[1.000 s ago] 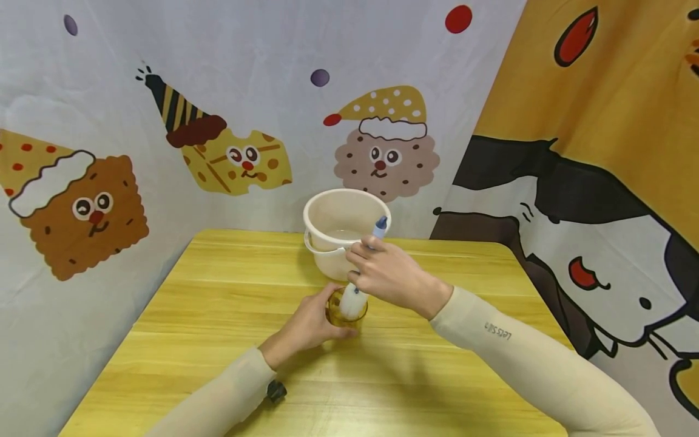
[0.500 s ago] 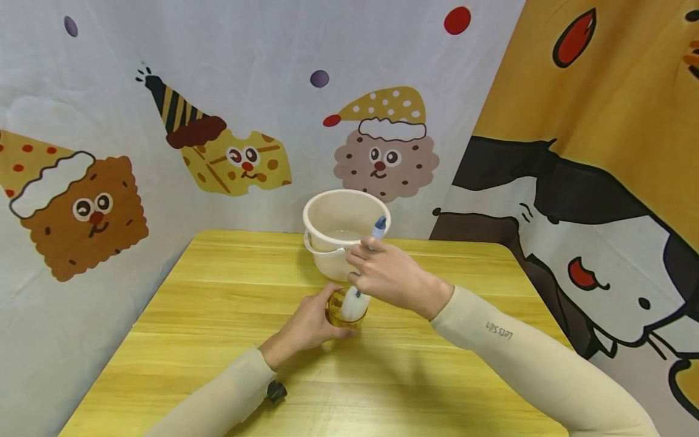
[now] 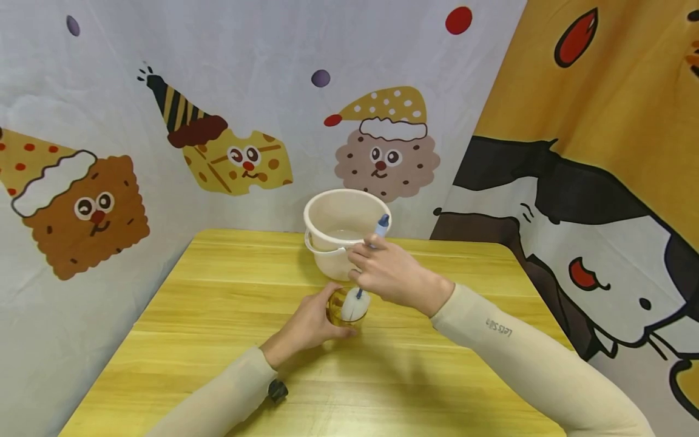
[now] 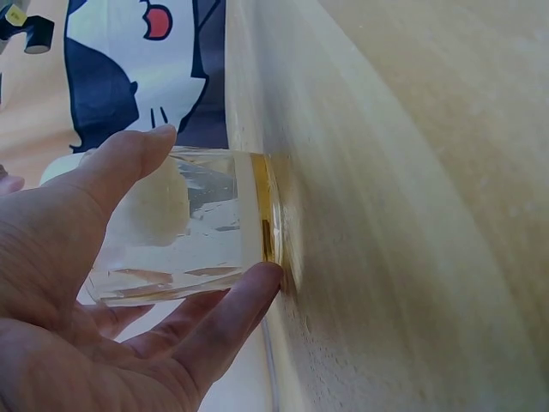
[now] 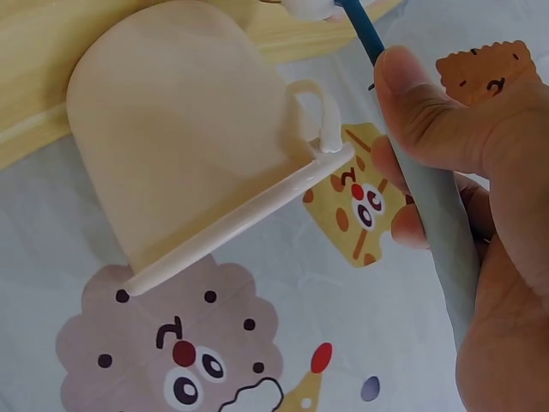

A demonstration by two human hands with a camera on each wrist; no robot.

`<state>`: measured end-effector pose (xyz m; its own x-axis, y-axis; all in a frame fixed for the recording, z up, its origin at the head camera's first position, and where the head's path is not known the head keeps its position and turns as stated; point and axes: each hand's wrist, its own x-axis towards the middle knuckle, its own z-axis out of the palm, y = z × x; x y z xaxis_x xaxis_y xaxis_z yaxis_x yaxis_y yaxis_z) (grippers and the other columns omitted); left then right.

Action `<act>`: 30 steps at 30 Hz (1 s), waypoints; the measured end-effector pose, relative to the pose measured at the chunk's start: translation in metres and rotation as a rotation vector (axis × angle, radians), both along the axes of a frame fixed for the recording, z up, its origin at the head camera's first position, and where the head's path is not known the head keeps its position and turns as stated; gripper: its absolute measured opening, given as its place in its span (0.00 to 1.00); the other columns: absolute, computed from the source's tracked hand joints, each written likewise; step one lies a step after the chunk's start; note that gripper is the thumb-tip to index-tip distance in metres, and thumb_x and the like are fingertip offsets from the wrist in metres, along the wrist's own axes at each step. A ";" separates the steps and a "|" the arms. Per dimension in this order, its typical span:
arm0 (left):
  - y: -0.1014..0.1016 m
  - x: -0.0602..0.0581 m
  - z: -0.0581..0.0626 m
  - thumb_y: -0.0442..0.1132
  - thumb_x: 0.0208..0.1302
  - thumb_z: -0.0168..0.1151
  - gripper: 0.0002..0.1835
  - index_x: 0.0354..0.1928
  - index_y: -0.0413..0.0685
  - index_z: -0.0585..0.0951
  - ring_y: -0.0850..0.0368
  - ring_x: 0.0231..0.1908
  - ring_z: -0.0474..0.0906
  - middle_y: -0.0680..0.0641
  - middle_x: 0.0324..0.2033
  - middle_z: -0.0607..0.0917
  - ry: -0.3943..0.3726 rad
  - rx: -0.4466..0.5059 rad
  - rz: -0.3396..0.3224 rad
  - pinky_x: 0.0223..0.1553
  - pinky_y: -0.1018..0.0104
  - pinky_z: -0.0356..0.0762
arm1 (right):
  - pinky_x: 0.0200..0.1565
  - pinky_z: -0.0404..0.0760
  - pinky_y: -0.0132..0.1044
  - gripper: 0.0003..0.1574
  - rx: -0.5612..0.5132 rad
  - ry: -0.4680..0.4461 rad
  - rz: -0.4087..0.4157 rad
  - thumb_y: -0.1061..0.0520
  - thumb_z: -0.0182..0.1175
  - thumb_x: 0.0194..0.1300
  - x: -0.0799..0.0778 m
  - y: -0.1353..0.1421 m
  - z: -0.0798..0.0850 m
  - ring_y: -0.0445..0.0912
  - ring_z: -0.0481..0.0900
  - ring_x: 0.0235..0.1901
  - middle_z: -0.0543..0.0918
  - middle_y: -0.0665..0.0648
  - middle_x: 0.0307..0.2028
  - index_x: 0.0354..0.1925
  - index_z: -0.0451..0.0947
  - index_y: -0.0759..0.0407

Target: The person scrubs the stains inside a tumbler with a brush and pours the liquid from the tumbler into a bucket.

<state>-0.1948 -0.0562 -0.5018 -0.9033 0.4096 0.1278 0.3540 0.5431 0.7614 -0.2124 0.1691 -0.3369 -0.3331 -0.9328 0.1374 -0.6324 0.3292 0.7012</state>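
Observation:
My left hand (image 3: 307, 321) grips an amber-tinted glass tumbler (image 4: 214, 219) that stands upright on the table, thumb on one side and fingers on the other. In the head view, my right hand (image 3: 394, 274) grips a cup brush by its pale blue-grey handle (image 5: 439, 227), which slants up through the fist. A thin blue stem (image 5: 364, 30) joins the handle to a white sponge head (image 3: 355, 305). That head sits inside the tumbler's mouth; through the glass, the left wrist view shows it in the upper part, above the base.
Just behind the tumbler stands a cream plastic bucket (image 3: 326, 264), its handle (image 3: 317, 247) hanging down at the front. The wooden table (image 3: 229, 273) meets a cartoon-printed cloth (image 3: 246, 48) at the back. A small black object (image 3: 277, 391) sits at the left sleeve.
The sponge head has shifted and tilted a little inside the tumbler, and more of the blue stem shows above it. My left hand and the tumbler stay put.

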 end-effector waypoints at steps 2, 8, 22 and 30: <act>0.000 0.000 0.000 0.53 0.57 0.95 0.51 0.77 0.47 0.76 0.46 0.57 0.91 0.38 0.63 0.93 0.002 -0.008 0.001 0.55 0.48 0.94 | 0.66 0.77 0.45 0.17 0.003 -0.011 -0.005 0.58 0.87 0.56 -0.001 0.001 -0.001 0.48 0.85 0.54 0.92 0.48 0.45 0.39 0.90 0.44; 0.002 0.000 0.000 0.52 0.56 0.95 0.50 0.77 0.47 0.77 0.49 0.55 0.90 0.39 0.62 0.93 -0.007 -0.012 0.014 0.52 0.51 0.92 | 0.64 0.78 0.46 0.21 -0.003 -0.031 -0.009 0.57 0.88 0.50 -0.002 0.004 -0.004 0.49 0.85 0.52 0.91 0.49 0.43 0.40 0.88 0.45; 0.004 -0.001 -0.001 0.53 0.53 0.97 0.50 0.75 0.50 0.78 0.51 0.54 0.90 0.43 0.58 0.94 0.013 -0.027 0.034 0.54 0.52 0.92 | 0.64 0.80 0.45 0.17 -0.017 -0.001 -0.007 0.55 0.83 0.56 0.002 0.005 -0.014 0.49 0.86 0.50 0.91 0.49 0.39 0.40 0.85 0.47; 0.003 -0.001 0.001 0.51 0.54 0.97 0.49 0.73 0.50 0.78 0.51 0.54 0.92 0.43 0.58 0.94 0.032 -0.008 0.016 0.54 0.54 0.94 | 0.63 0.78 0.44 0.13 -0.038 0.050 0.007 0.53 0.81 0.60 0.004 0.003 -0.022 0.48 0.85 0.48 0.93 0.49 0.37 0.40 0.86 0.46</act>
<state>-0.1953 -0.0530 -0.5013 -0.9052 0.3965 0.1532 0.3692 0.5545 0.7458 -0.2081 0.1717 -0.3585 -0.3184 -0.9288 0.1895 -0.5992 0.3521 0.7190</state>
